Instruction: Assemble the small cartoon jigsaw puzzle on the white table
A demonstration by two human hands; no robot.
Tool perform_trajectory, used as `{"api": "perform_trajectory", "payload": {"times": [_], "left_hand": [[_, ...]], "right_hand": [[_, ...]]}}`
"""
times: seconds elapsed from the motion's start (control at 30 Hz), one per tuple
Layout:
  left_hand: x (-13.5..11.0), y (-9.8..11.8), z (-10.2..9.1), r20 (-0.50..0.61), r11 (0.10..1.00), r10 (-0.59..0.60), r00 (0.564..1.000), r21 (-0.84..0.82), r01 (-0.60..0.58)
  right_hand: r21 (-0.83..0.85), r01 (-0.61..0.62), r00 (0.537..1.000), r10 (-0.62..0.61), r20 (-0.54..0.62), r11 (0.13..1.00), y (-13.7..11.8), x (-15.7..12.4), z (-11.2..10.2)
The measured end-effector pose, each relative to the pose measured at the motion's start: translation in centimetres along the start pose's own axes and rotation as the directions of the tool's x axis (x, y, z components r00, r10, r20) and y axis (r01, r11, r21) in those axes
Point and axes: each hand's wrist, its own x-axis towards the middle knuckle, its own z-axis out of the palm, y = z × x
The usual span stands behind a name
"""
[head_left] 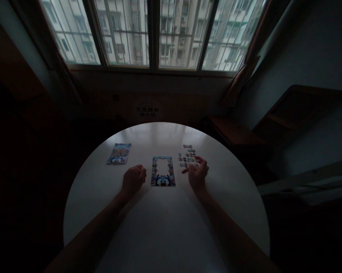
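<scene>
A partly filled jigsaw puzzle (163, 181) lies flat on the white table, with a blue cartoon face along its near edge and a pale unfilled area in its middle. My left hand (133, 179) rests left of it, curled into a fist, and no object shows in it. On the other side, loose puzzle pieces (191, 154) are spread in a group. Over their near right edge is my right hand (197, 175), its thumb and fingers apart. Its fingertips are at the pieces; I cannot tell whether they touch one.
A colourful picture sheet or packet (119, 153) lies at the back left of the round white table (165, 227). Beyond the table are a barred window (176, 36) and a low wooden surface (230, 131) at the right. The room is dim.
</scene>
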Motion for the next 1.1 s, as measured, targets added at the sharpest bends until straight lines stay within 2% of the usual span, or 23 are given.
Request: {"api": "perform_trajectory", "payload": {"times": [0.1, 0.23, 0.3, 0.43, 0.5, 0.63, 0.83, 1.0, 1.1], "left_hand": [[-0.1, -0.1, 0.2, 0.022, 1.0, -0.027, 0.999, 0.0, 0.027], [-0.2, -0.1, 0.5, -0.024, 0.999, -0.036, 0.999, -0.006, 0.036], [-0.1, -0.1, 0.6, -0.065, 0.999, -0.029, 0.997, -0.024, 0.028], [0.2, -0.2, 0.6, -0.135, 0.995, -0.077, 0.988, -0.067, 0.068], [0.3, -0.3, 0.6, -0.134, 0.992, -0.11, 0.985, -0.084, 0.099], [0.4, -0.7, 0.9, -0.099, 0.991, -0.09, 0.991, -0.105, 0.079], [0.3, -0.9, 1.0, -0.086, 0.98, -0.1, 0.991, -0.182, 0.083], [0.1, -0.7, 0.6, -0.073, 0.974, -0.14, 0.987, -0.189, 0.125], [0.0, -0.5, 0.4, -0.12, 0.966, -0.17, 0.978, -0.215, 0.141]], "right_hand": [[0.12, -0.083, 0.993, 0.092, -0.071, 0.989, -0.5, 0.1, -0.2], [0.178, -0.026, 0.998, 0.037, -0.06, 0.984, -0.7, 0.3, -0.5], [0.276, -0.009, 1.0, 0.017, -0.026, 0.961, -0.6, 0.4, -0.6], [0.47, -0.141, 0.989, 0.107, 0.098, 0.871, -0.5, 0.5, -0.6], [0.471, -0.14, 0.989, 0.106, 0.098, 0.871, -0.6, 0.4, -0.8], [0.35, -0.022, 0.999, 0.012, 0.03, 0.937, -0.9, 0.3, -1.4], [0.277, 0.022, 0.995, 0.005, -0.095, 0.961, -1.3, 0.0, -1.7], [0.47, 0.067, 0.994, -0.021, -0.103, 0.88, -0.8, 0.2, -0.8], [0.547, 0.045, 0.997, 0.0, -0.082, 0.836, -0.6, 0.3, -0.6]]}}
